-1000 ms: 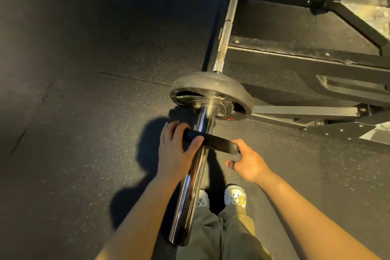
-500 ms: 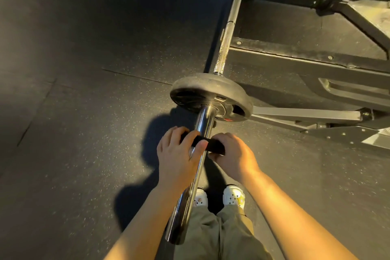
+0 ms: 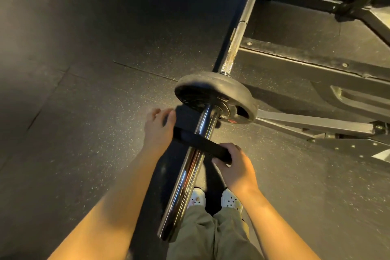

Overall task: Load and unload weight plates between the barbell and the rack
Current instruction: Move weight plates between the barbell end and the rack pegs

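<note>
While gripping both handles of the black collar (image 3: 201, 145) on the barbell sleeve (image 3: 190, 167): left hand (image 3: 157, 131), right hand (image 3: 236, 164); next, probably slide toward the weight plate (image 3: 215, 95).

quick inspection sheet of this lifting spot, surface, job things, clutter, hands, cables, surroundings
surface: dark speckled rubber floor, seams visible.
job's things: one black weight plate sits on the chrome barbell sleeve; a black collar clamp lies across the sleeve, short of the plate.
clutter: nothing seen.
grippers: left hand rests at the clamp's left end, fingers extended, grip unclear; right hand holds the clamp's right end, fingers curled.
cables: nothing seen.
surroundings: black steel rack frame to the right of the bar; the person's white shoes and olive trousers below the sleeve end.
</note>
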The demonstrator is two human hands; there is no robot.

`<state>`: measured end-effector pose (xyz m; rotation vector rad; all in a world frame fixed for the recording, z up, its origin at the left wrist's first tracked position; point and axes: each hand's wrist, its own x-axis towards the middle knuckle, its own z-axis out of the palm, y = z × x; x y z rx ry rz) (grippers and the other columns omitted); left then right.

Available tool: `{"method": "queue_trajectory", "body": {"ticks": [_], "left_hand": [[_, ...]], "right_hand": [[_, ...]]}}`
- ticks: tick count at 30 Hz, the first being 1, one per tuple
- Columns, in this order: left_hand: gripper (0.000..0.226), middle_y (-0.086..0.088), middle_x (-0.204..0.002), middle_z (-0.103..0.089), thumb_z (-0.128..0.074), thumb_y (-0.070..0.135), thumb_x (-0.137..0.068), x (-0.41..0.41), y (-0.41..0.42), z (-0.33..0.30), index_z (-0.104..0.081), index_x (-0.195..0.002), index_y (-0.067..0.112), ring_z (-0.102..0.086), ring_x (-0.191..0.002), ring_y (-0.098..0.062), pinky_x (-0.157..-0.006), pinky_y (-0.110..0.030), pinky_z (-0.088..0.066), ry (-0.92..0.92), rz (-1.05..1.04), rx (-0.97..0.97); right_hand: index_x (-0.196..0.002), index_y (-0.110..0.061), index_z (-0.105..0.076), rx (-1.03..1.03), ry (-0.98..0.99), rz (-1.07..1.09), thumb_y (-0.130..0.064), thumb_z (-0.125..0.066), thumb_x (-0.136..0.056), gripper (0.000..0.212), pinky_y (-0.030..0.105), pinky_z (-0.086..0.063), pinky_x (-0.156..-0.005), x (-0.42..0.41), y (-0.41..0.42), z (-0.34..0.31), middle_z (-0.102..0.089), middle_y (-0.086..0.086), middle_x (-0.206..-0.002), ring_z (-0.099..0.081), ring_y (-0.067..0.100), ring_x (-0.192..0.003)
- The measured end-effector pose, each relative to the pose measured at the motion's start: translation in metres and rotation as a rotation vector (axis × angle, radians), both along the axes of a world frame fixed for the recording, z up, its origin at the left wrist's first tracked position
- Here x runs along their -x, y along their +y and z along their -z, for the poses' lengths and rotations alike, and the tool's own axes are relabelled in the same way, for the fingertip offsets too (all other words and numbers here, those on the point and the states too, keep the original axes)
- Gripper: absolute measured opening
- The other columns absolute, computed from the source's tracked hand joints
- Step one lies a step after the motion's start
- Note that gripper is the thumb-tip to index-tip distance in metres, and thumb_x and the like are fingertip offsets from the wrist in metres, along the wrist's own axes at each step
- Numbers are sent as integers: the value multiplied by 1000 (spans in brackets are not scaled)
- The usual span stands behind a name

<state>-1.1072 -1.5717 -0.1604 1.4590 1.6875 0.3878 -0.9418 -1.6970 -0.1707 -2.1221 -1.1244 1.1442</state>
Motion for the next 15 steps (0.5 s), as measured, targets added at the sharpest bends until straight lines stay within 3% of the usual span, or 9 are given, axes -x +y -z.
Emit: {"method": "queue_trajectory", "body": {"ticks": [3, 6, 9, 11, 15], "left_hand": [[44, -9, -119, -56, -33, 47, -101, -12, -10, 9, -61, -109, 14, -56, -110, -22, -97, -33, -41, -170, -43, 148], [38, -2, -93, -56, -34, 41, -103, -10, -21, 14, -60, -90, 17, -56, -89, -17, -87, -37, -44, -122, -25, 41], [37, 7, -81, -53, -33, 37, -101, -1, -33, 14, -58, -78, 22, -51, -86, -8, -94, -42, -41, -37, 86, -119], [36, 14, -79, -49, -33, 39, -95, 0, -51, 12, -57, -76, 21, -43, -86, 3, -97, -37, -37, 20, 120, -167], [38, 12, -85, -50, -29, 50, -91, 2, -85, 12, -53, -78, 24, -39, -95, -5, -96, -39, -36, 64, 86, -259]], "right_hand": [[-115, -27, -58, -21, 46, 52, -19, -68, -87, 30, 21, -41, -80, 0, -3, 4, -60, -8, -107, -56, 9, -100], [-113, -23, -60, -14, 74, 102, -17, -73, -83, 34, 24, -43, -81, 0, -7, 10, -62, -7, -106, -56, 11, -100], [-114, -25, -59, 82, 110, 94, -18, -75, -80, 37, 29, -43, -79, 1, -14, 16, -62, -5, -107, -56, 14, -100], [-113, -28, -60, 135, 131, 83, -17, -73, -81, 36, 32, -46, -80, 5, -25, 23, -64, -3, -108, -59, 18, -101], [-113, -35, -59, 155, 83, 13, -13, -69, -84, 37, 30, -49, -81, 15, -48, 35, -68, -6, -106, -63, 19, -101]]}}
